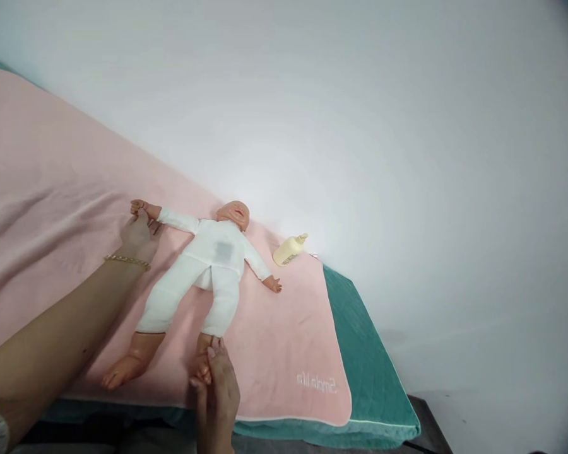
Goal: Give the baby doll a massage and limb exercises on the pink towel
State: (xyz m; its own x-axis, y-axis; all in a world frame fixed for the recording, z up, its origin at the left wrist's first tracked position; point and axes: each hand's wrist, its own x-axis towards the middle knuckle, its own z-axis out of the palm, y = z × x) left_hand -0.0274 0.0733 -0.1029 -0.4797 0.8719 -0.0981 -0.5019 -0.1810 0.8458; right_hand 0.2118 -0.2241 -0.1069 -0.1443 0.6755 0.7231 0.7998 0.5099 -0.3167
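Observation:
A baby doll (218, 249) with a white cloth body lies on its back on a pink blanket (284, 340), its head toward the wall and its arms spread. My left hand (139, 236), with a gold bracelet at the wrist, holds the doll's forearm near its small hand on the left side. Lower down, my right hand (220, 384) has its fingers around the doll's foot (202, 359) nearest the middle. The other foot (131, 360) rests untouched on the blanket.
A pale yellow pump bottle (288, 250) lies tilted beside the doll's outstretched arm, close to the white wall (383, 126). Green quilted padding (369, 353) shows under the blanket at the right and along the front edge.

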